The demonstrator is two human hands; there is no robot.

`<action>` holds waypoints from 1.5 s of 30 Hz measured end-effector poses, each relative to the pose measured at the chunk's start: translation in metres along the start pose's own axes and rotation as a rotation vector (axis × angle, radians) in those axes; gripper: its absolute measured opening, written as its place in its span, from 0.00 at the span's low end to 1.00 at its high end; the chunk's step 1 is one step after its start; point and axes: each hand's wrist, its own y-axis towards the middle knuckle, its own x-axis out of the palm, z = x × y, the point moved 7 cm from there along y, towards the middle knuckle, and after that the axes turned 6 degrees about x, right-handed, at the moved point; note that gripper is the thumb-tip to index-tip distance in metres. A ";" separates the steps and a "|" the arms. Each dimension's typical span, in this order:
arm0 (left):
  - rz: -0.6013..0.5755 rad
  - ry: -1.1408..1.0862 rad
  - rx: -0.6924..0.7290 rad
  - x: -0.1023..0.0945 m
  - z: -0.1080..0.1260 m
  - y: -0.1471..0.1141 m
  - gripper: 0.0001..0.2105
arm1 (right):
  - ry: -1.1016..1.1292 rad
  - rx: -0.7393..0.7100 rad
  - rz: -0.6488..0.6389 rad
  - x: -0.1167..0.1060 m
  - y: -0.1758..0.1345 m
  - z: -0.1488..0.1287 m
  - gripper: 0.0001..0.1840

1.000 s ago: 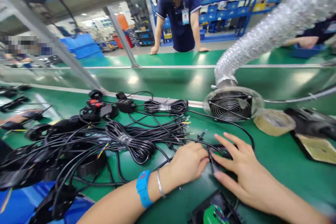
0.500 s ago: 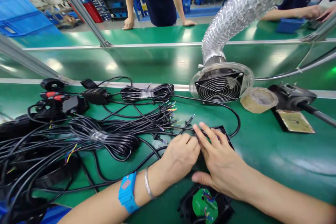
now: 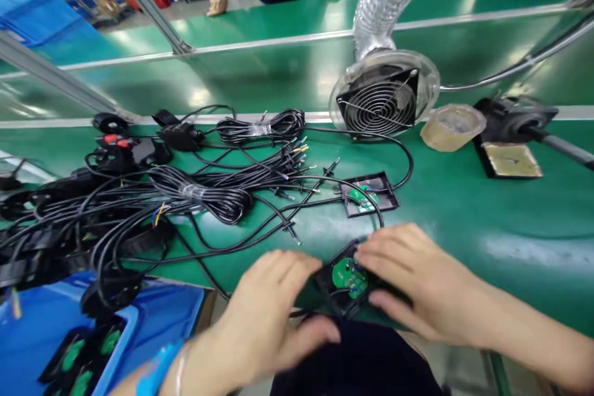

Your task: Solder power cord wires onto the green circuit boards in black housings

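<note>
A black square housing (image 3: 325, 288) with a round green circuit board (image 3: 349, 278) in it lies at the bench's near edge. My left hand (image 3: 273, 303) is at its left side, thumb spread from the fingers and nothing held. Along the right side, my right hand (image 3: 417, 284) has its fingertips at the housing's upper edge and its thumb apart below. Whether either hand presses on it is hard to tell. Just beyond sits a second black housing (image 3: 393, 198) with a green board and black cables attached.
Bundled black cables (image 3: 213, 198) with bare coloured wire ends cover the left. A fan (image 3: 378, 105) on a silver duct (image 3: 380, 12) stands behind, beside a tape roll (image 3: 452, 127). A blue bin (image 3: 134, 322) holds more boards at lower left. A person's hand (image 3: 217, 0) rests opposite.
Both hands have come back from the farther housing to the nearer one, uncovering the farther one. My left hand has opened from a closed grip. The view has tilted down.
</note>
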 end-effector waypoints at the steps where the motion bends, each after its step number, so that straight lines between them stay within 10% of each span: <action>1: 0.032 -0.010 -0.039 0.007 0.008 -0.012 0.34 | 0.015 -0.018 -0.040 0.010 -0.004 -0.008 0.17; 7: 0.251 -0.030 -0.204 0.046 -0.006 -0.023 0.26 | -0.208 0.114 0.066 0.033 -0.008 -0.009 0.18; 11: 0.237 -0.147 -0.151 0.048 -0.025 -0.008 0.09 | -0.280 0.200 0.136 0.031 -0.002 -0.017 0.17; 24: 0.295 -0.070 -0.127 0.050 -0.015 0.000 0.04 | -0.286 0.212 0.083 0.051 0.020 -0.041 0.25; 38: 0.299 -0.073 -0.104 0.051 -0.018 -0.001 0.03 | -0.060 0.228 0.174 0.006 -0.021 0.005 0.11; 45: 0.366 -0.080 -0.100 0.025 -0.020 -0.014 0.06 | -0.139 0.150 0.034 0.017 -0.005 0.021 0.40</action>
